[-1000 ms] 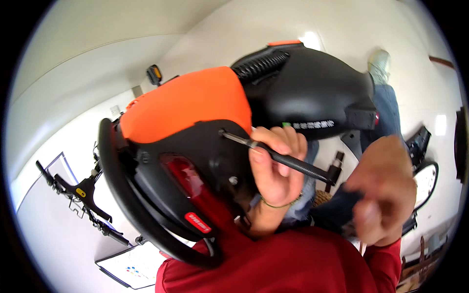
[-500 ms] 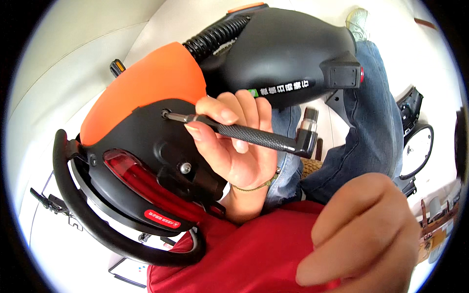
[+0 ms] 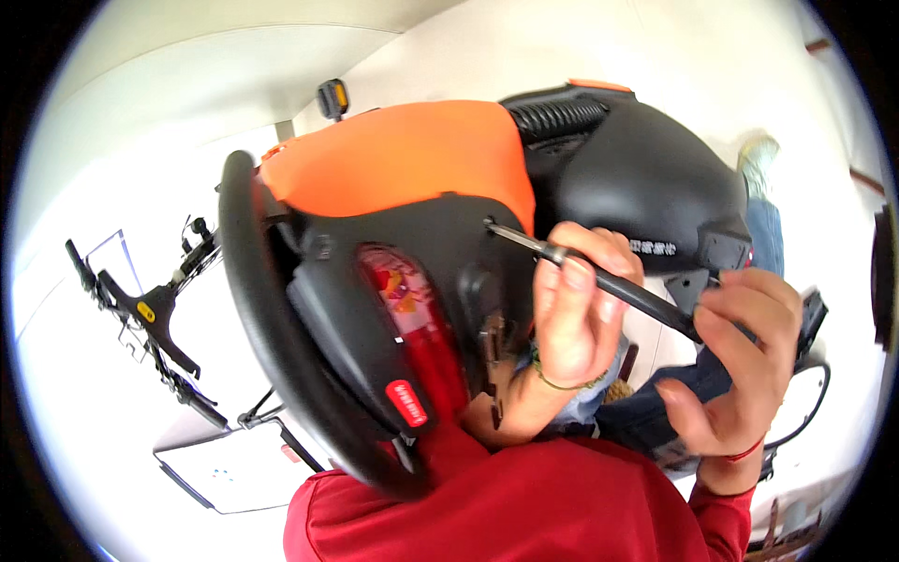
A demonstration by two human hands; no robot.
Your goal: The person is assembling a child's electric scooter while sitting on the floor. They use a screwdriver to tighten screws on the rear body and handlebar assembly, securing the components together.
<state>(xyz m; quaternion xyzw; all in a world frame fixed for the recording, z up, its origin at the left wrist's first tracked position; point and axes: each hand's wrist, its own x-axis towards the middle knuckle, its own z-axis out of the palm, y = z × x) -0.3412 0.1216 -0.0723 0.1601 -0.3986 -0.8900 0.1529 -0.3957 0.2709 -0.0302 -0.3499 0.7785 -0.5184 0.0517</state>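
One scooter body (image 3: 440,281), orange and black with one red tail lamp (image 3: 412,328) and one black grab rail (image 3: 272,347), was tipped close before the person, its rear face turned up, probably for reach; one black L-shaped wrench (image 3: 599,276) stood with its tip set into the rear panel. One left hand (image 3: 571,318) was curled around the wrench's shaft to steady it; one right hand (image 3: 740,365), fingers half curled, gripped the outer end for leverage
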